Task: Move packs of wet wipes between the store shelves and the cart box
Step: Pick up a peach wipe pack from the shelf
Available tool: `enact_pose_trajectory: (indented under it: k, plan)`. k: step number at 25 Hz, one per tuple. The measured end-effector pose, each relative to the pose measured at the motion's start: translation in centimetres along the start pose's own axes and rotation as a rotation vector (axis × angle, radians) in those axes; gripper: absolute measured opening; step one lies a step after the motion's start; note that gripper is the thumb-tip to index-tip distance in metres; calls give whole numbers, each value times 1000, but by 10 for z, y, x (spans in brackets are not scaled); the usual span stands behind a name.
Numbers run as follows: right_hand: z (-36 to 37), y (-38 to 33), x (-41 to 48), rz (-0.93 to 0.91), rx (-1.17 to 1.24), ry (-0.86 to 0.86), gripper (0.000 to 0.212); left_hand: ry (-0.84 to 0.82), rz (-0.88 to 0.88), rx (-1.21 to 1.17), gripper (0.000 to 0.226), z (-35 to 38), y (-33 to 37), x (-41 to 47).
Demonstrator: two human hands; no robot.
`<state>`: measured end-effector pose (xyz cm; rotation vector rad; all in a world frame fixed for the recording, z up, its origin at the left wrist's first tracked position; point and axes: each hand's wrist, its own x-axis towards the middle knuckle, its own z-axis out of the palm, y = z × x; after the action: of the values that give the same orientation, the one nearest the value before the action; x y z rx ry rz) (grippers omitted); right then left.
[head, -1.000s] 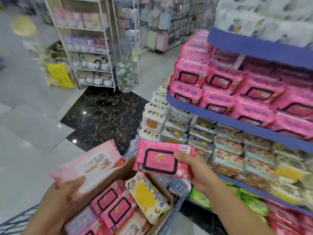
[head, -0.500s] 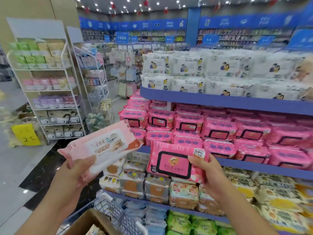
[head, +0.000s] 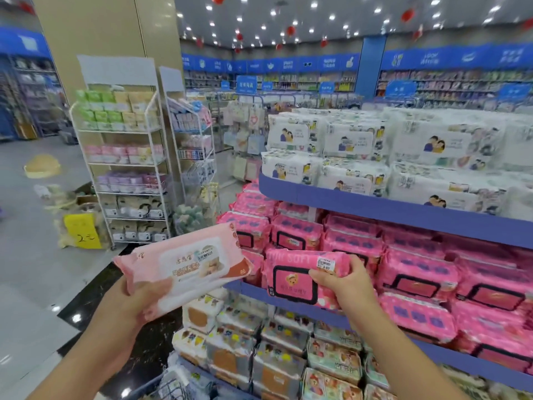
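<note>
My left hand [head: 135, 298] grips a pale pink wet wipes pack [head: 184, 262] with a white lid, held up at lower centre left. My right hand [head: 343, 284] grips a bright pink wet wipes pack [head: 291, 277] with a black-framed lid and a price sticker, held just in front of the pink-pack shelf [head: 375, 255]. The blue shelf unit [head: 375, 203] on the right carries white packs on top, pink packs in the middle and mixed packs below. Only the cart's wire rim [head: 170, 388] shows at the bottom edge; the box is out of view.
Two white wire racks [head: 127, 168] of small packs stand at left by a beige pillar. A yellow price sign [head: 82, 230] and loose goods lie on the grey floor beyond. More store aisles run along the back.
My view has lifted from the cart box to the shelves. Both hands have risen with their packs, and the bright pink pack has come closer to the pink shelf.
</note>
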<state>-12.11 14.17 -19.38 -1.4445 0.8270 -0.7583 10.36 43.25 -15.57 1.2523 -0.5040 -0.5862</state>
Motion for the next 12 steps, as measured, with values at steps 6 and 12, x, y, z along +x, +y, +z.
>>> enact_pose_trajectory:
  k: [6,12]
  plan:
    - [102,1,107,-37,-150,-81,58,124,-39,56,107,-53,-22,53]
    - [166,38,175,-141,-399,-203,76,294,-84,109,106,-79,-49,73]
